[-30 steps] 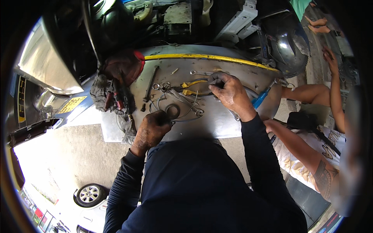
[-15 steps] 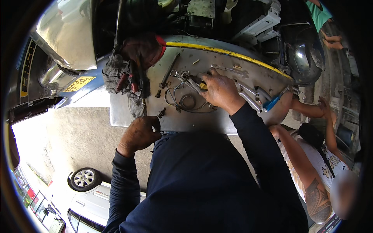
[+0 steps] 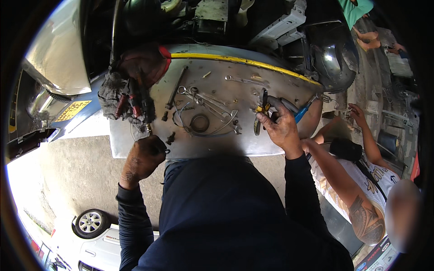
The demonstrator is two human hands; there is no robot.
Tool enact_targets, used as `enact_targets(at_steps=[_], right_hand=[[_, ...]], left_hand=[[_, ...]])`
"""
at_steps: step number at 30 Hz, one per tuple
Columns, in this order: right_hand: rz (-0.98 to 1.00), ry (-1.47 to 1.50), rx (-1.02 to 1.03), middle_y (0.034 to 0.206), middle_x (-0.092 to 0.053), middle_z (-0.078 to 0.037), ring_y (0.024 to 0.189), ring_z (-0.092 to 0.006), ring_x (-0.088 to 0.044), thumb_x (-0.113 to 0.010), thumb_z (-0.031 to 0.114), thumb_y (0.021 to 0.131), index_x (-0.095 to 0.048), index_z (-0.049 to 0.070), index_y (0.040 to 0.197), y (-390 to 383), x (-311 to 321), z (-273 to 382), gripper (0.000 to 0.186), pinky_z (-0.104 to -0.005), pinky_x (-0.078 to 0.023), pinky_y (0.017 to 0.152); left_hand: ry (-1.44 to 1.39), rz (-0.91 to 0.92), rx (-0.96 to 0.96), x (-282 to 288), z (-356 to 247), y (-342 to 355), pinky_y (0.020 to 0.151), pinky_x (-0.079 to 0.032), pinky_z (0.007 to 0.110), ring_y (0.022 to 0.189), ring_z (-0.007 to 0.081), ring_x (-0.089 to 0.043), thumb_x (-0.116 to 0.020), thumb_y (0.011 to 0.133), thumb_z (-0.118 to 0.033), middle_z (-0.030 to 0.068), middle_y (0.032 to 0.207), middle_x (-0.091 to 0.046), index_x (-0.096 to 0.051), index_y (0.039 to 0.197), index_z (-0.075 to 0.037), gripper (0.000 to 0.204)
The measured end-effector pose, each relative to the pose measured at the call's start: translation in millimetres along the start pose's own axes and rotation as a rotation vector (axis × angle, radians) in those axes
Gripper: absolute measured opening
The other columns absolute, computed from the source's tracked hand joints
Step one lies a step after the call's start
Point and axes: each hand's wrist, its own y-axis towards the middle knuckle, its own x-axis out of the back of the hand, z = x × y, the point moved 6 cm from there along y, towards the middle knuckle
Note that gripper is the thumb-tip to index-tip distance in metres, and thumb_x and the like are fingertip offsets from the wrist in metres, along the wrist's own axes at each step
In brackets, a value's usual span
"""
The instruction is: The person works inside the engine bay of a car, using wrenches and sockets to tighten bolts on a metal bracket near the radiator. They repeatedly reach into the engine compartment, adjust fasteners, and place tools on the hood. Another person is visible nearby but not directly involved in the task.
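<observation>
My right hand (image 3: pixel 282 126) is closed around a pair of pliers (image 3: pixel 259 108) with yellow and black handles, raised over the right part of a metal panel (image 3: pixel 217 147). My left hand (image 3: pixel 143 156) is curled shut at the panel's front left edge. What its fingers hold, if anything, is hidden; a brass-coloured fitting (image 3: pixel 148 128) on a dark hose end lies just above it. Several wrenches (image 3: pixel 212 101) and a loop of thin cable (image 3: pixel 199 123) lie mid-panel. A dark extension bar (image 3: pixel 177 86) and two dark bolts (image 3: pixel 170 137) are left of them.
A grey rag (image 3: pixel 110 97) with red-handled tools (image 3: pixel 129 106) covers the panel's left end. A blue-handled tool (image 3: pixel 304 110) lies at the right. Yellow trim (image 3: pixel 244 59) borders the engine bay. A person (image 3: pixel 361 174) sits close by on the right. A white car (image 3: pixel 108 244) stands behind.
My right hand has moved right, away from the wrenches, lifting the pliers with it. My left hand stays curled at the panel edge. The whole view has shifted slightly.
</observation>
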Motion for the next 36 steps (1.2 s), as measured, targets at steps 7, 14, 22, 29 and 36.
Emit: enact_targets(at_steps=[7,14,22,29,36], right_hand=[[0.045,-0.444,0.372,0.098,-0.070,-0.017,0.084,-0.0368,-0.071,-0.079,0.024,0.077,-0.071,0.005,0.108,-22.2,-5.1,0.9,0.037,-0.0447,-0.057,0.074],[0.239,-0.607,0.112,0.106,-0.068,-0.016,0.085,-0.0350,-0.072,-0.075,0.031,0.080,-0.069,0.009,0.113,-27.6,-53.3,-6.2,0.041,-0.0449,-0.059,0.075],[0.005,0.191,-0.243,0.101,-0.070,-0.012,0.093,-0.0247,-0.068,-0.064,0.009,0.085,-0.062,0.000,0.119,-43.8,-16.3,-58.8,0.035,-0.0335,-0.052,0.080],[-0.060,1.206,-0.729,0.114,-0.068,-0.022,0.107,-0.0347,-0.067,-0.049,0.002,0.090,-0.057,-0.009,0.127,-85.8,-14.0,-103.4,0.040,-0.0469,-0.054,0.098],[0.460,1.056,-0.390,0.104,-0.072,-0.011,0.096,-0.0212,-0.070,-0.065,0.027,0.101,-0.065,-0.001,0.122,-62.7,-73.3,-23.4,0.034,-0.0353,-0.056,0.084]], left_hand=[[-0.329,-0.094,0.085,9.2,-9.5,22.6,0.064,-0.050,0.030,0.068,0.0139,-0.062,-0.069,0.087,-0.015,0.0080,0.079,-0.069,-0.069,0.095,0.005,0.021],[-0.246,-0.111,-0.039,6.3,-26.1,29.8,0.064,-0.052,0.028,0.073,0.0163,-0.067,-0.057,0.095,-0.011,0.0135,0.100,-0.070,-0.074,0.103,-0.001,0.022],[-0.217,-0.159,0.027,-1.9,-27.2,25.7,0.062,-0.049,0.028,0.068,0.0144,-0.065,-0.066,0.092,-0.026,0.0090,0.081,-0.072,-0.074,0.094,0.003,0.031],[-0.362,-0.124,0.160,-16.3,-19.6,27.8,0.062,-0.048,0.028,0.066,0.0127,-0.062,-0.070,0.089,-0.024,0.0079,0.078,-0.071,-0.075,0.092,0.003,0.027],[-0.181,0.024,-0.079,-55.1,-78.2,47.2,0.077,-0.052,0.034,0.082,0.0210,-0.065,-0.072,0.085,-0.019,0.0130,0.090,-0.069,-0.073,0.092,0.005,0.026]])
